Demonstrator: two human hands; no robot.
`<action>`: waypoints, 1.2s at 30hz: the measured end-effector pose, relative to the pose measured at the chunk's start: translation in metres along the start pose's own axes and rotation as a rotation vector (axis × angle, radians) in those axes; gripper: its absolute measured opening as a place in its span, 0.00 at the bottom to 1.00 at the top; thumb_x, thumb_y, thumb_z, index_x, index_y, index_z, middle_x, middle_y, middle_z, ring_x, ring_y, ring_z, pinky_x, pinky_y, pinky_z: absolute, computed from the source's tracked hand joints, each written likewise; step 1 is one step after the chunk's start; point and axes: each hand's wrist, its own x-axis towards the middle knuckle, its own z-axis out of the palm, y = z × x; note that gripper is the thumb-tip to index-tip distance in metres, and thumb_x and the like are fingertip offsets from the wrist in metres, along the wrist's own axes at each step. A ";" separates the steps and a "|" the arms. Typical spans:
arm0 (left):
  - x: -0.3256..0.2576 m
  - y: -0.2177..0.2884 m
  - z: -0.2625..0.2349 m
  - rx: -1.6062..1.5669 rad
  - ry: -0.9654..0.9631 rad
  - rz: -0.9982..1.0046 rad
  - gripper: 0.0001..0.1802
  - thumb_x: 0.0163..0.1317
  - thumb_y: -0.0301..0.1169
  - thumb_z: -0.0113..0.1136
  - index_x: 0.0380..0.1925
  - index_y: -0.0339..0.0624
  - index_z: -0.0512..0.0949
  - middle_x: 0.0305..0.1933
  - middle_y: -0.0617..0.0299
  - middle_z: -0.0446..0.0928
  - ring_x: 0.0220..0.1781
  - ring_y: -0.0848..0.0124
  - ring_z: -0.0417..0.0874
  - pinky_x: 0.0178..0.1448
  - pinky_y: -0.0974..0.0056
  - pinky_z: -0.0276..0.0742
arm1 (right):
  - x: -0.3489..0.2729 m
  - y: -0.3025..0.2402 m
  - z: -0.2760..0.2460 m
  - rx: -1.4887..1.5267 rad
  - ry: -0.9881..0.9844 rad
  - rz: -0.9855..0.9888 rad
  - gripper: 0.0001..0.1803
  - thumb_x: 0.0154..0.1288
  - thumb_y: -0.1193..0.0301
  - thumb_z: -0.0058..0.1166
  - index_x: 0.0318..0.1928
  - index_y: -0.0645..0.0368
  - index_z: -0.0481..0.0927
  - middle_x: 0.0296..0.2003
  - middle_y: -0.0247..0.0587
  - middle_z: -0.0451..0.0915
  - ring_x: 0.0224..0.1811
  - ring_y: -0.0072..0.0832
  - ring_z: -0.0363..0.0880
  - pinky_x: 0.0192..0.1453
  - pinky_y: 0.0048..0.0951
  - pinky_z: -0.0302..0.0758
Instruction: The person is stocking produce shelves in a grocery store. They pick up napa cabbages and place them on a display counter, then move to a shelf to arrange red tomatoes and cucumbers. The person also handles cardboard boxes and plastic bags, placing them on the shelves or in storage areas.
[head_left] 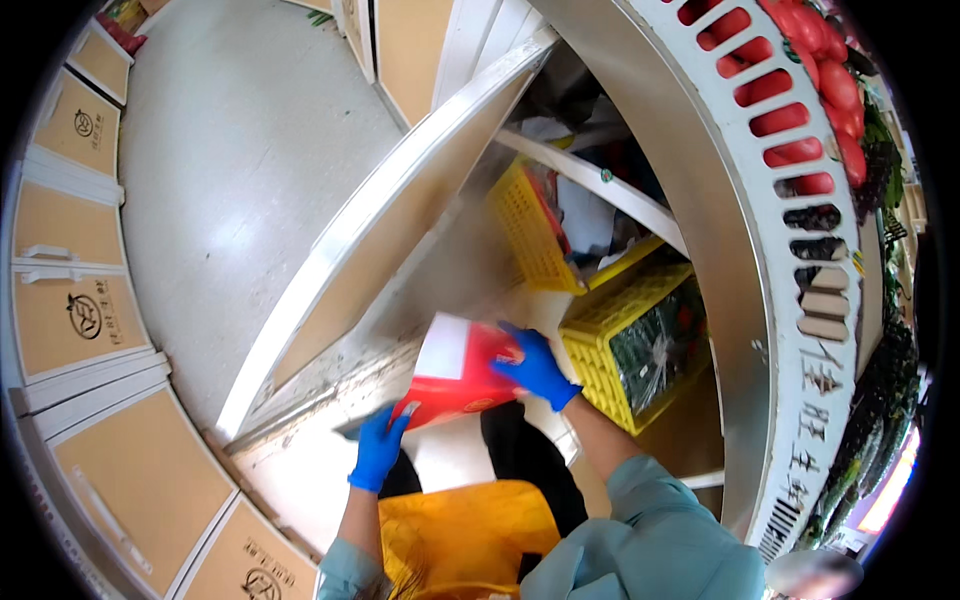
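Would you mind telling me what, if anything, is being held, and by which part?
A red and white package: the left hand grips its lower-left corner, the right hand its right side.

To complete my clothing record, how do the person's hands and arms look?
The left hand and right hand wear short blue gloves. Pale teal sleeves stop short of them, leaving part of each forearm bare.

From here I see blue gloves (540, 372), a red flat-sided package (455, 392) with white panel (443, 346), and yellow lattice-sided plastic crates (530, 232).
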 end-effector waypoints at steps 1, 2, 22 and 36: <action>-0.005 0.013 -0.015 0.075 -0.073 -0.108 0.13 0.61 0.32 0.55 0.38 0.30 0.77 0.28 0.54 0.79 0.30 0.76 0.73 0.37 0.68 0.71 | -0.008 -0.016 -0.016 0.209 -0.054 0.202 0.23 0.56 0.67 0.60 0.51 0.62 0.70 0.44 0.44 0.74 0.46 0.28 0.72 0.50 0.28 0.69; -0.010 0.028 -0.021 -0.151 -0.010 -0.026 0.13 0.60 0.31 0.55 0.38 0.30 0.77 0.29 0.59 0.79 0.31 0.78 0.73 0.37 0.69 0.71 | -0.009 -0.033 -0.029 0.374 -0.078 0.410 0.18 0.56 0.67 0.60 0.45 0.62 0.75 0.38 0.42 0.78 0.39 0.24 0.75 0.45 0.25 0.72; -0.126 0.313 -0.184 -0.141 0.143 0.448 0.15 0.62 0.29 0.52 0.44 0.29 0.74 0.36 0.59 0.78 0.35 0.75 0.75 0.40 0.68 0.72 | -0.249 -0.296 -0.186 0.105 0.726 0.055 0.20 0.59 0.62 0.54 0.50 0.55 0.76 0.43 0.46 0.78 0.47 0.39 0.76 0.51 0.34 0.71; -0.122 0.410 -0.281 -0.483 0.070 0.469 0.17 0.61 0.34 0.55 0.48 0.35 0.73 0.43 0.58 0.78 0.42 0.71 0.79 0.48 0.67 0.74 | -0.247 -0.346 -0.202 0.093 0.411 -0.041 0.16 0.60 0.64 0.51 0.46 0.58 0.78 0.40 0.52 0.78 0.42 0.47 0.76 0.46 0.37 0.72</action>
